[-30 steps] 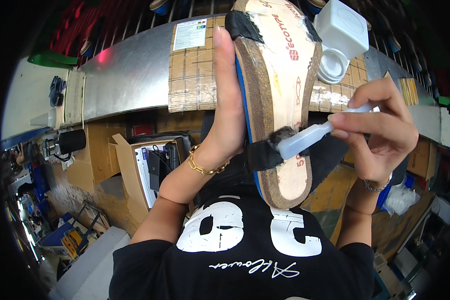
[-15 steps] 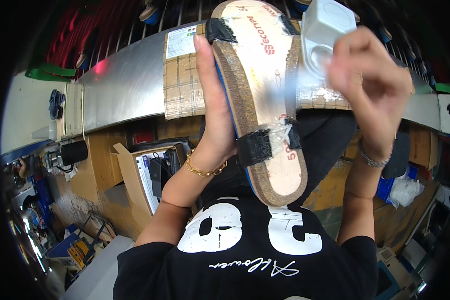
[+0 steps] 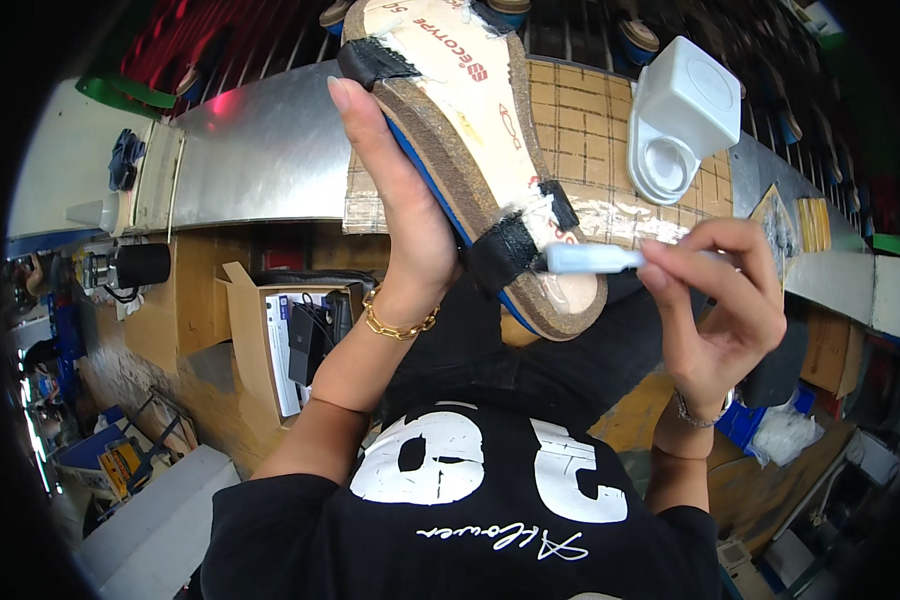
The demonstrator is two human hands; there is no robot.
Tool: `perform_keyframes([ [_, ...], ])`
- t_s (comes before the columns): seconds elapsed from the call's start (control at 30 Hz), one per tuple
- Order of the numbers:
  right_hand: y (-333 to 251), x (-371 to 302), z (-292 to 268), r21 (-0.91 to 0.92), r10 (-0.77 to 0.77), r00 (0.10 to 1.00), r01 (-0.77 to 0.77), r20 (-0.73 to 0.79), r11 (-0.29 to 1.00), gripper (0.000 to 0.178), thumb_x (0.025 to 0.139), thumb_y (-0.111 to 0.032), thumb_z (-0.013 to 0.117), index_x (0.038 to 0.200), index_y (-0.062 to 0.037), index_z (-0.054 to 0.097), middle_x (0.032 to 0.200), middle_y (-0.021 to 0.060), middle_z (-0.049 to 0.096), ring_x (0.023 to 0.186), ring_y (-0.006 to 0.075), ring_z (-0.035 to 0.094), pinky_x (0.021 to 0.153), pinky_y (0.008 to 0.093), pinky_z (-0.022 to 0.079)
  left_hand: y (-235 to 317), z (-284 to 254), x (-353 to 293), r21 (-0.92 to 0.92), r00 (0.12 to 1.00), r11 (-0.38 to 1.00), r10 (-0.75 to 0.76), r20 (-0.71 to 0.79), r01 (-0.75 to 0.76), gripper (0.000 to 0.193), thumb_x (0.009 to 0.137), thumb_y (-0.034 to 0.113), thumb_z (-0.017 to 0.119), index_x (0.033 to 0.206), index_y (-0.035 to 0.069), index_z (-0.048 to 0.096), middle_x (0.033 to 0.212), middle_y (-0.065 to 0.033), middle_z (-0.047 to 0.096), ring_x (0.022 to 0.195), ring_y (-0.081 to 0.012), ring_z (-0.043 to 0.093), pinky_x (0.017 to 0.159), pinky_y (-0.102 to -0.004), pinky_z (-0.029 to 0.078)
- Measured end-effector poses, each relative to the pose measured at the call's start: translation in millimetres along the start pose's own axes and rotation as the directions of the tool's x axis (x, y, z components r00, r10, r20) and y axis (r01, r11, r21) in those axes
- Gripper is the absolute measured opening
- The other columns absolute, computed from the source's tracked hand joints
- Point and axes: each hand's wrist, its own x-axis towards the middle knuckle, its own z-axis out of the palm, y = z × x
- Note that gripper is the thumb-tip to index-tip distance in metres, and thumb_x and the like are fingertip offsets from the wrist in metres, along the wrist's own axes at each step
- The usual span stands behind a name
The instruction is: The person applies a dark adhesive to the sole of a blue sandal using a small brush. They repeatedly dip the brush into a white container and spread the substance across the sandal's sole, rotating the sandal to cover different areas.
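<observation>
My left hand (image 3: 410, 215) grips a cork shoe sole (image 3: 470, 125) from its left side, thumb along the edge and the other fingers hidden beneath. The sole has a pale printed top, a blue lower edge and black strap ends (image 3: 505, 250) folded over it, with whitish smears around them. Pinched between the thumb and fingers of my right hand (image 3: 715, 300) is a slim pale-blue brush (image 3: 595, 258). Its far end lies over the sole's near, rounded end, by the strap; whether it touches cannot be made out, and its bristles are not distinct.
A white plastic dispenser (image 3: 685, 120) with a round cup stands on a cardboard sheet (image 3: 580, 130) covering the metal bench (image 3: 260, 150). Behind the bench, more soles (image 3: 638, 42) sit on a rack of bars. An open carton (image 3: 255, 340) lies below, left.
My right hand has come down from beside the white dispenser, bringing the brush over the sole's near end. The left hand has shifted the sole leftward and up, tilting it more.
</observation>
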Motion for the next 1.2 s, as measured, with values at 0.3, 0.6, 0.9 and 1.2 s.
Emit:
perform_keyframes([
  [0.3, -2, 1, -13, 0.106, -0.065, 0.982, 0.046, 0.180, 0.993, 0.032, 0.056, -0.009, 0.083, 0.086, -0.0206, 0.084, 0.077, -0.0017, 0.060, 0.067, 0.0110, 0.052, 0.064, 0.0278, 0.035, -5, -1, -1, -0.009, 0.999, 1.000, 0.011, -0.038, -0.011, 0.083, 0.099, 0.074, 0.024, 0.136, 0.004, 0.047, 0.129, -0.0089, 0.058, 0.118, -0.0136, 0.056, 0.106, -0.0297, 0.043],
  [0.6, 0, 7, -7, 0.174, 0.075, 0.987, -0.100, 0.144, 0.980, 0.024, 0.055, -0.014, 0.084, 0.079, -0.0101, 0.082, 0.077, 0.0050, 0.060, 0.071, 0.0133, 0.053, 0.063, 0.0245, 0.036, -1, 0, 11, 0.013, 0.976, 0.983, -0.181, 0.120, 0.180, 0.090, 0.095, 0.079, 0.023, 0.135, 0.003, 0.050, 0.120, -0.0121, 0.065, 0.104, -0.0158, 0.067, 0.090, -0.0303, 0.056],
  [0.9, 20, 11, 0, 0.377, -0.061, 0.962, -0.046, 0.267, 0.925, 0.022, 0.060, -0.010, 0.087, 0.081, -0.0132, 0.083, 0.076, 0.0012, 0.060, 0.066, 0.0093, 0.052, 0.055, 0.0226, 0.032, -31, -1, 21, 0.072, 0.774, 0.852, -0.503, 0.384, 0.518, 0.088, 0.096, 0.076, 0.027, 0.137, 0.003, 0.053, 0.111, -0.0120, 0.070, 0.091, -0.0133, 0.073, 0.075, -0.0249, 0.061],
  [1.2, 33, 9, -8, 0.541, -0.215, 0.904, -0.021, 0.370, 0.841, 0.025, 0.066, -0.004, 0.086, 0.090, -0.0100, 0.082, 0.081, 0.0020, 0.061, 0.067, 0.0088, 0.053, 0.056, 0.0211, 0.037, -40, 4, 16, 0.071, 0.634, 0.773, -0.565, 0.528, 0.630, 0.079, 0.102, 0.067, 0.029, 0.140, 0.001, 0.050, 0.122, -0.0143, 0.067, 0.100, -0.0134, 0.072, 0.081, -0.0260, 0.061],
])
